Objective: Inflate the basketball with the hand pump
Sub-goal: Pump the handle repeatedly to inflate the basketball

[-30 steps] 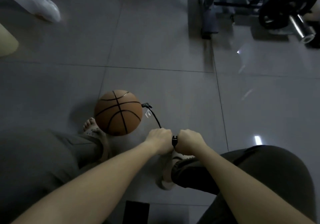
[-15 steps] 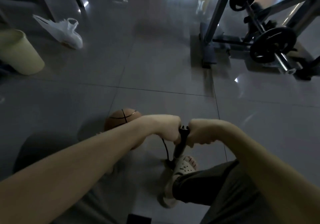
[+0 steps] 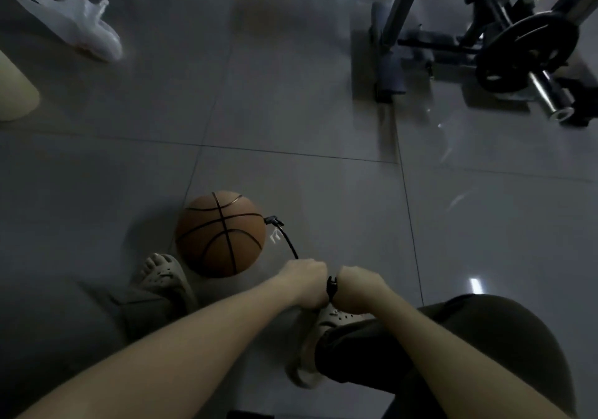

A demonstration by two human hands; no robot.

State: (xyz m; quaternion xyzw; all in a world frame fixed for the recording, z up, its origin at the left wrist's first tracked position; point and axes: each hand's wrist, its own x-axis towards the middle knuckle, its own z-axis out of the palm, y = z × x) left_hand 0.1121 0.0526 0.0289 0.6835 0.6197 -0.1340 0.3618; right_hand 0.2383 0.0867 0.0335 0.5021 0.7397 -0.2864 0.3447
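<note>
1. Since the pump has a crossbar handle, both hands work it together. The left hand and right hand are each curled in a fist round one end, and only the black middle shows between them.
2. Fists sit low, just above the right sandal, and the barrel is hidden under them. Likely near the bottom of a stroke, with arms straight so that body weight does the pushing.
3. Right sandal points in under the hands, probably pinning the pump's foot against tipping. The foot plate itself is not visible.
4. On the floor, ahead and left of the hands, lies the ball, just beside the left sandal; whether they touch, I cannot tell. The foot there likely stops it rolling.
5. The hose runs from behind the left hand up to a connector at the ball's right side. It curves slack, so there is no tug on the valve.
6. Ball looks round, but firmness cannot be judged. More strokes are probably needed.
7. Well apart: a plastic bag far left and a weight plate on a rack far right.
</note>
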